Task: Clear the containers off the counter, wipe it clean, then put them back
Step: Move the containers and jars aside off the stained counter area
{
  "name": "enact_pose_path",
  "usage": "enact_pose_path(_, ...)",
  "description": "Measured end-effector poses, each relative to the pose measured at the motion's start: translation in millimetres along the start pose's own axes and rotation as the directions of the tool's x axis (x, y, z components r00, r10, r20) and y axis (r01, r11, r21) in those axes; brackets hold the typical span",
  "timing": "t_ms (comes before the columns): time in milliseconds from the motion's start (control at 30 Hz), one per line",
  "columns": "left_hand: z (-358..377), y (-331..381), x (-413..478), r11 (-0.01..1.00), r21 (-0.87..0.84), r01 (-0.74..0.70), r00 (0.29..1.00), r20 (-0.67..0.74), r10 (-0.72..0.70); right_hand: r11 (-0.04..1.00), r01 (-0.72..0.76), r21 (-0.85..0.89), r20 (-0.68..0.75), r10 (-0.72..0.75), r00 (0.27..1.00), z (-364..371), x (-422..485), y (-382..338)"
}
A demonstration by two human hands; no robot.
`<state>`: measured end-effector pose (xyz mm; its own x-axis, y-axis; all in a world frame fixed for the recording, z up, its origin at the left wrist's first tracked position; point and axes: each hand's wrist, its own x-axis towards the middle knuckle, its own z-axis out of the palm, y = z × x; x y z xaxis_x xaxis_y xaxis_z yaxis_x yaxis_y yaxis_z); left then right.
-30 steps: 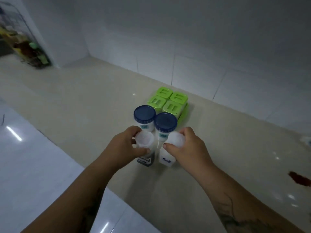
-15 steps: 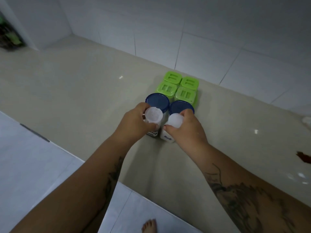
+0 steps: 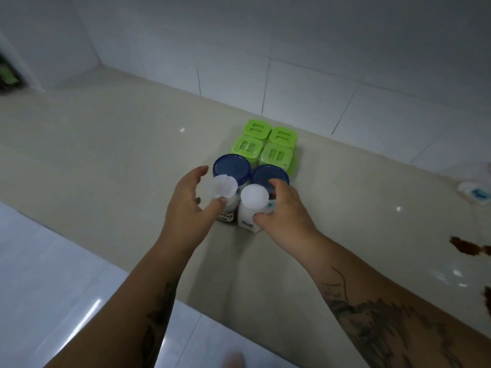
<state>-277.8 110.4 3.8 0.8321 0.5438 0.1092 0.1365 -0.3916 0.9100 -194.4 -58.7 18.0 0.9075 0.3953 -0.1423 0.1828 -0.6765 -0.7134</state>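
- Head view: stood close together on the beige bench (image 3: pixel 111 144), near the tiled wall (image 3: pixel 318 65): two white-capped bottles in front, two blue-lidded jars behind them, four green tubs at the back.
- Left bottle (image 3: pixel 225 193) touched by the left hand (image 3: pixel 186 208): thumb tip against its side just under the cap, other fingers (image 3: pixel 198 172) spread wide on the far side and apart from it. Loose, not gripping.
- Right bottle (image 3: pixel 251 208) wrapped by the right hand (image 3: pixel 283 211): thumb pressed low at the front, fingers curled round the back, against the right jar (image 3: pixel 269 176). Looked like a closed hold.
- Left jar (image 3: pixel 232 168) untouched; tubs (image 3: pixel 264 144) untouched, packed two by two.
- Judged small, rigid, smooth plastic, light even if filled; likely slippery and easy to tip while packed tight.
- Best taken round the body below the cap, not by the cap, which could come loose.
- Brown spill (image 3: pixel 467 247) lay well apart on the right of the bench; a white object (image 3: pixel 475 192) at the far right edge, too cut off to name.
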Motion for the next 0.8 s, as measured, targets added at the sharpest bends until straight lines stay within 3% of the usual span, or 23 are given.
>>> enact_pose_path(100,10.6,35.0,-18.5,0.982,0.065,-0.176,0.962,-0.2,0.185,0.999,0.001,0.046,-0.055,0.002,0.998,-37.4,1.0,21.6)
enact_pose_path(200,50.7,73.3,-24.0,0.919,0.11,-0.378,0.888,-0.237,0.394,0.995,-0.043,0.095,-0.174,0.059,0.983,-88.7,2.3,56.5)
enact_pose_path(400,222.9,120.9,-33.3,0.849,0.106,-0.517,0.856,0.04,0.516,0.967,-0.12,0.224,-0.345,0.194,0.918,-196.1,-4.3,166.0)
enact_pose_path(533,341.4,129.3,-42.2,0.889,0.101,-0.446,0.883,0.213,0.418,0.962,-0.185,0.201,-0.435,0.257,0.863,-260.5,2.8,246.1)
enact_pose_path(800,474.8,113.4,-31.9,0.8,0.274,-0.533,0.835,0.325,0.445,0.93,-0.368,-0.007,-0.62,0.285,0.731,-336.9,48.8,364.8)
